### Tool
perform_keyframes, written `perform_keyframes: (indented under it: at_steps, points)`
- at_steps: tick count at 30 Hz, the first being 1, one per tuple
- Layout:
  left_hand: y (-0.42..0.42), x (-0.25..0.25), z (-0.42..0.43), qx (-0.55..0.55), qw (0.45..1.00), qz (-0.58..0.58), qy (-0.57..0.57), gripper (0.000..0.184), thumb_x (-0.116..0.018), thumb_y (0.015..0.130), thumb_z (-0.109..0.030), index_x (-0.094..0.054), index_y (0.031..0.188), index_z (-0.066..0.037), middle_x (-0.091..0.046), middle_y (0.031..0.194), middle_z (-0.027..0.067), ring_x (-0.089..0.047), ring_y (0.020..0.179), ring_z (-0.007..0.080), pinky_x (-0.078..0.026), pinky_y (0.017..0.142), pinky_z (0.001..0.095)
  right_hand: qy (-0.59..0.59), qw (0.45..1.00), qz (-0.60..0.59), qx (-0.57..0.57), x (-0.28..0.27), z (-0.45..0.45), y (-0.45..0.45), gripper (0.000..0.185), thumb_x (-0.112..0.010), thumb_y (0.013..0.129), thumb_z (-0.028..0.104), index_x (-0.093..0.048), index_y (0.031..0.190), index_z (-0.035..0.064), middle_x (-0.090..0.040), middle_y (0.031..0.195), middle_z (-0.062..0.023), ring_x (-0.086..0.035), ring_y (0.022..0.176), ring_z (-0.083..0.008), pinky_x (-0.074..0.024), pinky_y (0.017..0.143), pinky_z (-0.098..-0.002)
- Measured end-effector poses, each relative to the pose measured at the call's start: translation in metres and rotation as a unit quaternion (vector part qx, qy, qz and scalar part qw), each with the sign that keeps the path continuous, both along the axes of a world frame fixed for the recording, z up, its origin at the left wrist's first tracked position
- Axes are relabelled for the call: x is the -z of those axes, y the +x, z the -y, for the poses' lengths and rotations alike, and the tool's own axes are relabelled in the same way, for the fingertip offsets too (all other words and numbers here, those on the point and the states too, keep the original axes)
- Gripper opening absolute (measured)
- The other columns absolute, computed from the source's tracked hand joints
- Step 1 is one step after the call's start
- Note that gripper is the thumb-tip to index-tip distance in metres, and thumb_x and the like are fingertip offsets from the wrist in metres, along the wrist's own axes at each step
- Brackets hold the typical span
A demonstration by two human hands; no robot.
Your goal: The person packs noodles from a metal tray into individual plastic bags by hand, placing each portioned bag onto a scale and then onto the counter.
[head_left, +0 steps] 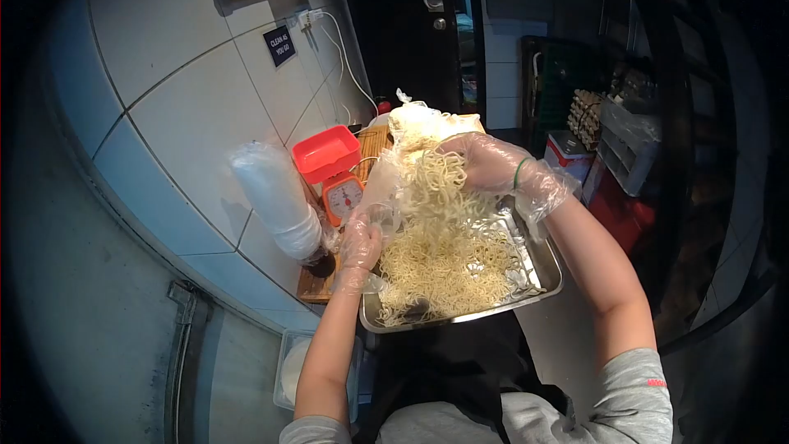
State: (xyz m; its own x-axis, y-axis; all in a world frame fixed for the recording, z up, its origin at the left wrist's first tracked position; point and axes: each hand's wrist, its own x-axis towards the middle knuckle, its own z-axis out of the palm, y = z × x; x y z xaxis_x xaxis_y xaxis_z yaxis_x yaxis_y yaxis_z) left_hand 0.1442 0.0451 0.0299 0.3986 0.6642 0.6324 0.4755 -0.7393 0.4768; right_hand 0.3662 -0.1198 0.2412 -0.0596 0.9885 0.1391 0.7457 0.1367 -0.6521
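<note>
Both of my hands wear transparent plastic gloves. My right hand, with a green band at the wrist, grips a clump of noodles above a metal tray. Strands hang down from it. In the tray lies a wide heap of loose pale noodles. At the tray's left side, my left hand has its fingers closed on a transparent plastic bag, whose mouth is beside the noodle clump. Behind the clump are whitish plastic bags, their contents hard to make out.
An orange kitchen scale with a red pan stands on the wooden table by the tiled wall. Left of it leans a plastic-wrapped stack of cups. Egg trays and crates are at the right. A plastic tub sits below.
</note>
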Motion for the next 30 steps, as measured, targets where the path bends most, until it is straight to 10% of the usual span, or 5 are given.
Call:
perform_keyframes:
  at_steps: [5, 10, 20, 27, 30]
  points:
    - [-0.001, -0.001, -0.003, 0.034, 0.999, 0.017, -0.004, 0.036, -0.056, 0.081, -0.013, -0.06, 0.113, 0.003, -0.06, 0.116, 0.023, -0.058, 0.106, 0.0396, -0.046, 0.092, 0.0443, -0.124, 0.984, 0.123, -0.03, 0.07, -0.014, 0.025, 0.068, -0.068, 0.072, 0.009, -0.05, 0.137, 0.0114, -0.07, 0.099, -0.0128, -0.066, 0.085, -0.0199, -0.055, 0.075, -0.0337]
    - [-0.001, 0.014, -0.012, 0.014, 1.0, 0.002, 0.015, 0.037, -0.057, 0.08, -0.012, -0.06, 0.115, 0.003, -0.06, 0.116, 0.023, -0.057, 0.107, 0.0396, -0.045, 0.093, 0.0437, -0.203, 0.96, 0.183, -0.066, 0.179, -0.018, 0.006, 0.115, -0.084, 0.064, 0.049, -0.016, 0.153, 0.023, -0.013, 0.155, -0.029, -0.028, 0.139, -0.0445, -0.0274, 0.114, -0.049]
    - [0.0, 0.009, -0.016, 0.017, 1.0, -0.02, 0.006, 0.039, -0.056, 0.08, -0.011, -0.06, 0.117, 0.001, -0.059, 0.118, 0.0228, -0.056, 0.111, 0.0383, -0.044, 0.096, 0.0413, -0.117, 0.984, 0.092, 0.1, 0.155, 0.009, 0.002, 0.049, -0.08, 0.073, 0.027, -0.065, 0.118, 0.0143, -0.064, 0.121, -0.0102, -0.062, 0.111, -0.0233, -0.0486, 0.093, -0.0346]
    - [0.009, -0.071, -0.004, 0.046, 0.992, -0.109, 0.046, 0.035, -0.055, 0.089, -0.017, -0.057, 0.123, -0.007, -0.058, 0.126, 0.0144, -0.058, 0.111, 0.033, -0.047, 0.095, 0.0385, -0.021, 0.936, -0.349, -0.044, 0.062, 0.018, 0.051, 0.045, -0.077, 0.075, 0.007, -0.061, 0.117, 0.0055, -0.068, 0.108, -0.0033, -0.064, 0.097, -0.0146, -0.0521, 0.087, -0.0287]
    - [0.035, -0.105, 0.022, 0.069, 0.968, -0.221, 0.097, 0.039, -0.056, 0.089, -0.018, -0.053, 0.127, -0.009, -0.055, 0.129, 0.0135, -0.059, 0.109, 0.0337, -0.049, 0.093, 0.0386, -0.088, 0.96, -0.266, -0.03, 0.073, 0.019, 0.035, 0.052, -0.076, 0.071, 0.002, -0.059, 0.12, 0.0028, -0.066, 0.111, -0.0063, -0.061, 0.103, -0.0141, -0.0487, 0.093, -0.0293]
